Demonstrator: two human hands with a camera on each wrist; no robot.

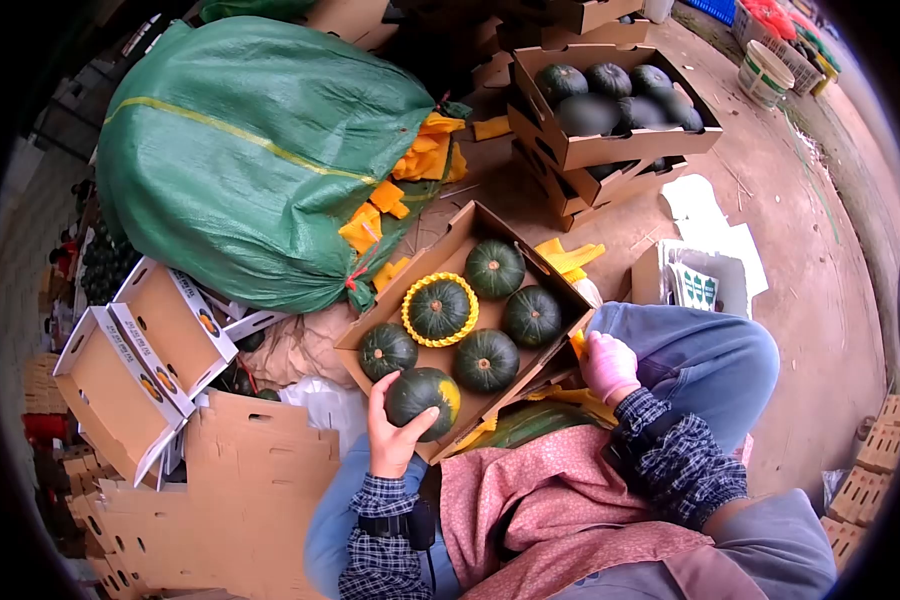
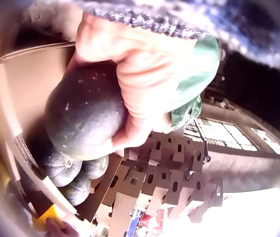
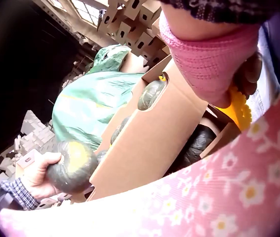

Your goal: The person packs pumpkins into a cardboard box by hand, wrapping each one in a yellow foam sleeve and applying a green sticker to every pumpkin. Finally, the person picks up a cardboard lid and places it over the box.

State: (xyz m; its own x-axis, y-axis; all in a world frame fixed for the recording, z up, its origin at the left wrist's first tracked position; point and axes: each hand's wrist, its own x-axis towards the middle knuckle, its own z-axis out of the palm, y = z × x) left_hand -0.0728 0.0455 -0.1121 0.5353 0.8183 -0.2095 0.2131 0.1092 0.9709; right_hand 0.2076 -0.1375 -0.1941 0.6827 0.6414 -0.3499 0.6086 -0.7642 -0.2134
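Note:
My bare left hand (image 1: pixel 395 435) grips a dark green squash (image 1: pixel 422 402) with a yellow patch, over the near left corner of a cardboard box (image 1: pixel 365 365). In the left wrist view, the thumb and palm of the left hand (image 2: pixel 142 79) wrap that squash (image 2: pixel 85 113). Several squashes, one being a squash (image 1: pixel 495 268) at the back, lie in the box; a yellow foam net rings one squash (image 1: pixel 439 309). My right hand (image 1: pixel 610 366), in a pink glove, pinches yellow foam (image 3: pixel 240 109) beside the box's right side.
A big green sack (image 1: pixel 260 150) spilling yellow foam nets (image 1: pixel 430 150) stands back left. Stacked boxes of squashes (image 1: pixel 610 150) are at the back right. Flattened cardboard (image 1: pixel 260 500) and white-edged boxes (image 1: pixel 120 400) lie left. A small box with labels (image 1: pixel 647 277) stands right.

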